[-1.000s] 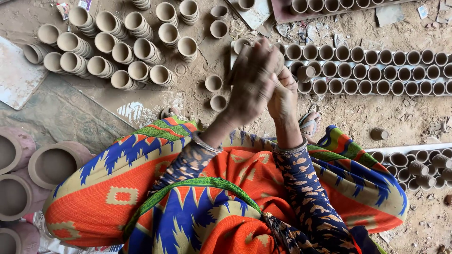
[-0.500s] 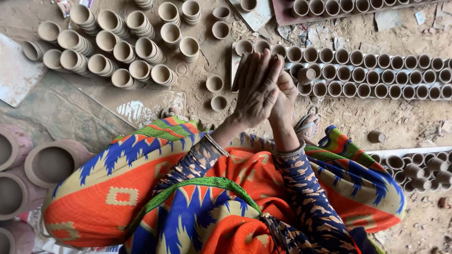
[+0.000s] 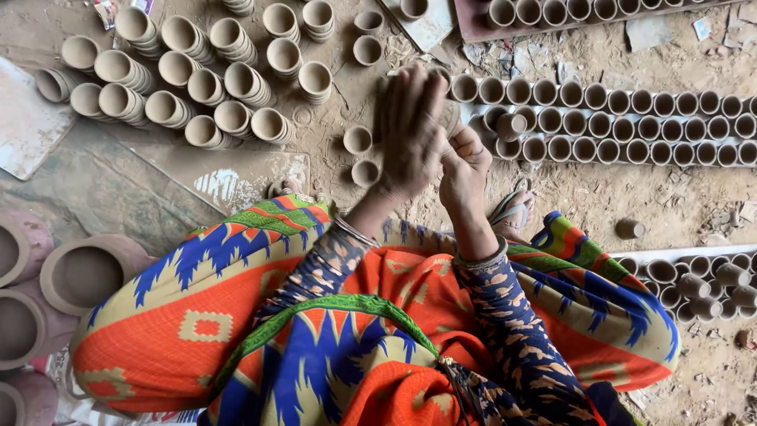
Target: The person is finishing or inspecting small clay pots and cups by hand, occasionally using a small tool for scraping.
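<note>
The left hand is held up flat with fingers straight and together, its palm pressed against the right hand, which is curled loosely. Something may sit between the two palms, but it is hidden, so I cannot tell whether either hand holds anything.

Just left of the hands, two small clay cups stand apart on the dirt ground, near the middle of the frame. In the upper left, stacks of cups lie on their sides, nested into one another. To the right of the hands, rows of cups stand upright, side by side, running to the right edge. More cups on a white board fill the lower right. Larger clay pots sit at the left edge.

Judging by the many cups already shaped and laid out, much of the work looks done. How much remains cannot be told from this view.
</note>
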